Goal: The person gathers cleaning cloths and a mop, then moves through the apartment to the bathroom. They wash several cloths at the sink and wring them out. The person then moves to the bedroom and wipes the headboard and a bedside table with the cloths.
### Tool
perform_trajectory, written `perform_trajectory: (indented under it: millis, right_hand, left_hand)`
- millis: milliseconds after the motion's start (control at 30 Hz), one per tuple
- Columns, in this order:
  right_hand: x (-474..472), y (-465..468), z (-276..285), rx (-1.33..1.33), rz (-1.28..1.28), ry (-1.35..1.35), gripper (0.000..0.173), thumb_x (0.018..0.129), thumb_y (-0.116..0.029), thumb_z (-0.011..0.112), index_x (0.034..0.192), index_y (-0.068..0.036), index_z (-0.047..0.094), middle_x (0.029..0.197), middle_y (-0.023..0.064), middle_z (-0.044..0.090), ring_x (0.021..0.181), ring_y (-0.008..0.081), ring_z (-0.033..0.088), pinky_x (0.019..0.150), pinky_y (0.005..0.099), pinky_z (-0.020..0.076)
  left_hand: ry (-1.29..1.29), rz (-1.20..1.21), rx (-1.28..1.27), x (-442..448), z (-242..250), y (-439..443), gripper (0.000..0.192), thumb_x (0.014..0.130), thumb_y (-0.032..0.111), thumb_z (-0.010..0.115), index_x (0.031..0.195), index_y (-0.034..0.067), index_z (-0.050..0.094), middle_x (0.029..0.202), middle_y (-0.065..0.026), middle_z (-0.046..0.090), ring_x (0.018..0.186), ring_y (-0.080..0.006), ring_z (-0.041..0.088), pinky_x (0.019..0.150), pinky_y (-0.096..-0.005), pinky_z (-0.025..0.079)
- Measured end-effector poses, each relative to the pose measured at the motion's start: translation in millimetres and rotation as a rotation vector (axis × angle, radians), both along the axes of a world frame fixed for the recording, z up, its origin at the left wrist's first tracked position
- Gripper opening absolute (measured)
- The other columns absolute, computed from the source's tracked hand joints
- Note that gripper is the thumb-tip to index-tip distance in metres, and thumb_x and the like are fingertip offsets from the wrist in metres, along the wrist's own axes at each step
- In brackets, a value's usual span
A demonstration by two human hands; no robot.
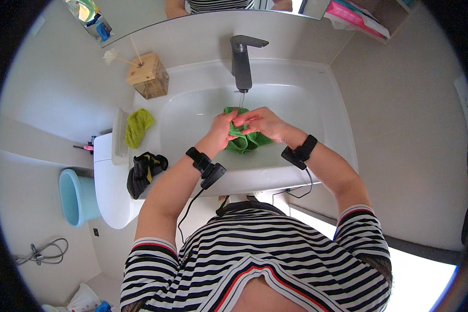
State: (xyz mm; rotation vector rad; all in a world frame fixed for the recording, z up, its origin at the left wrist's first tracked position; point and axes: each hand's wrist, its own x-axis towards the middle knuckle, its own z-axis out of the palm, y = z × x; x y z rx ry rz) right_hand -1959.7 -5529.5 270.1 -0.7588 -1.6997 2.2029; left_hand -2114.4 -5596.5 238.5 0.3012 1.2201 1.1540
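Note:
A green cloth (243, 142) hangs bunched in the white washbasin (308, 105), below the dark faucet (241, 66). A thin stream of water (241, 100) runs from the spout onto the cloth's upper end. My left hand (221, 128) grips the cloth from its left side, thumb on top. On the right, my right hand (263, 124) is over the cloth with its fingers bent against it; whether they pinch the fabric is hard to see. Each wrist wears a black strap with a small device and cable.
On the basin's left ledge lie a yellow-green cloth (139, 128) and a crumpled black-and-yellow cloth item (145, 173). A wooden-topped reed diffuser (149, 76) stands at the back left corner. Beyond the ledge are a white toilet (111, 187) and a light-blue bucket (76, 197). A mirror (140, 15) hangs behind.

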Motion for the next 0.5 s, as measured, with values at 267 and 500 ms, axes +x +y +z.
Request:
perform_trajectory:
  millis: [267,500]
  right_hand:
    - [11.2,44.0,-41.9,0.101,-0.197,-0.007,0.05,0.069,0.003,0.054,0.118,-0.002,0.049,0.101,0.0081,0.055,0.083,0.0145,0.055,0.071,0.0258,0.0481]
    - [8.1,50.7,-38.8,0.015,-0.179,-0.172,0.056,0.07,0.003,0.058,0.124,0.0,0.043,0.097,0.0102,0.059,0.082,0.0168,0.058,0.069,0.0258,0.0484]
  left_hand:
    - [0.497,-0.326,0.426,-8.7,-8.2,8.5,0.032,0.087,0.019,0.056,0.113,0.002,0.054,0.099,-0.0045,0.061,0.085,-0.0146,0.058,0.075,-0.0271,0.046]
    - [0.215,-0.002,0.074,-18.0,10.4,21.3,0.034,0.083,0.012,0.06,0.115,0.003,0.052,0.096,-0.0048,0.06,0.086,-0.0171,0.058,0.077,-0.0324,0.044]
